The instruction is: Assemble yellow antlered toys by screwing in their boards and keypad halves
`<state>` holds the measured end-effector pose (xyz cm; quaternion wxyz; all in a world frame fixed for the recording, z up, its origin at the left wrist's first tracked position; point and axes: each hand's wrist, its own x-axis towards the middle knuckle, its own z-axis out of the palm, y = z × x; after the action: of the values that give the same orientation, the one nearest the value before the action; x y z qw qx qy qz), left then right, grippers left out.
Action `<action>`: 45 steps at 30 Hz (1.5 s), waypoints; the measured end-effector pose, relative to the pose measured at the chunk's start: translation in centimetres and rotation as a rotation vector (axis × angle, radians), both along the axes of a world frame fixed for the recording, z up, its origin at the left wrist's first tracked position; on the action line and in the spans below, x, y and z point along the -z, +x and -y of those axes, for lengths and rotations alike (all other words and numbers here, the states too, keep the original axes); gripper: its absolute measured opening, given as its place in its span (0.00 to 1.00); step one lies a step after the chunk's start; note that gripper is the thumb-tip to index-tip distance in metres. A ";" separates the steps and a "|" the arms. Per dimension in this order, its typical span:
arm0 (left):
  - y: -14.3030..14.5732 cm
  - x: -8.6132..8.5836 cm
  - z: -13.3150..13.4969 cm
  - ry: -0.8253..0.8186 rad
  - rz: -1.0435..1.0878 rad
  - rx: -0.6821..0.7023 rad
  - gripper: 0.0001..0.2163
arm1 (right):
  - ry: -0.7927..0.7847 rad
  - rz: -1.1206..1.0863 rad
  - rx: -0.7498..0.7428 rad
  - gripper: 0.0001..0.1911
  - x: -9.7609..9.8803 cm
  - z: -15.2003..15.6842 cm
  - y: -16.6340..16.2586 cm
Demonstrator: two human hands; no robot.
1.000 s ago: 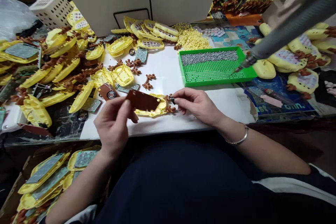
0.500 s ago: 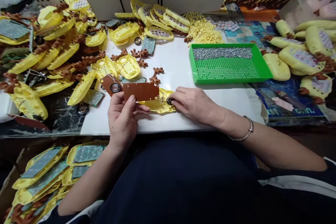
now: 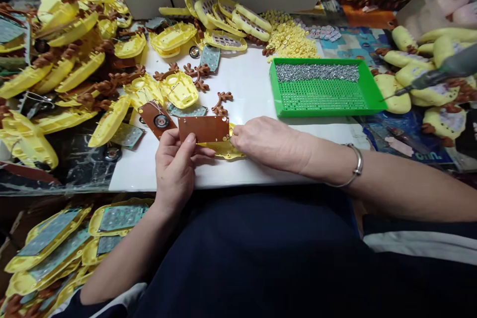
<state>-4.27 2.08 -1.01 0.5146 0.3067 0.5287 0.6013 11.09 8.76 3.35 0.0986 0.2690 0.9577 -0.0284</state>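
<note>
My left hand pinches a brown circuit board between thumb and fingers, holding it tilted up. Behind and below the board lies a yellow plastic shell, partly covered by the board and my fingers. My right hand is closed over the shell's right end, its fingertips at the board's right edge. Whatever those fingertips grip is hidden. Left of the held board rests another brown circuit board with a small round speaker on it. Yellow shell parts with brown antler pieces lie just beyond.
A green tray of screws stands right of centre, with a hanging screwdriver beside it. Small yellow buttons are heaped behind. Piled yellow shells crowd the left; assembled yellow toys lie right. Shells with boards sit lower left.
My right hand has moved slightly left and turned over the shell; the round speaker it held is now out of sight. A screwdriver has come into view at the right. The left hand still holds the board.
</note>
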 end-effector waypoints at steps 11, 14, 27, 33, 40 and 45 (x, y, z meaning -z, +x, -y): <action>0.0 -1.7 0.0 0.044 0.010 0.016 0.15 | 0.278 -0.517 0.113 0.29 0.0 1.8 2.8; 0.8 -2.3 0.2 0.131 -0.083 0.062 0.14 | 0.314 -0.584 0.079 0.39 0.6 2.6 2.0; 1.9 0.5 -1.9 0.622 -1.169 0.180 0.10 | -0.460 -1.222 0.710 0.14 3.9 0.9 5.3; 2.1 1.3 -2.0 0.710 -1.563 0.239 0.10 | -0.698 -1.279 0.772 0.20 5.1 1.1 5.8; 1.5 1.3 -2.0 0.881 -1.627 0.311 0.09 | -0.735 -1.099 0.692 0.10 5.5 0.7 6.6; 1.6 2.0 -2.5 0.814 -1.513 0.257 0.09 | -0.562 -1.031 0.628 0.04 4.9 0.6 6.3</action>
<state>-2.68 4.56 -3.03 -0.0610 0.8418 0.4338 0.3153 17.40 8.13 -1.56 -0.3186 0.4511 0.7147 -0.4291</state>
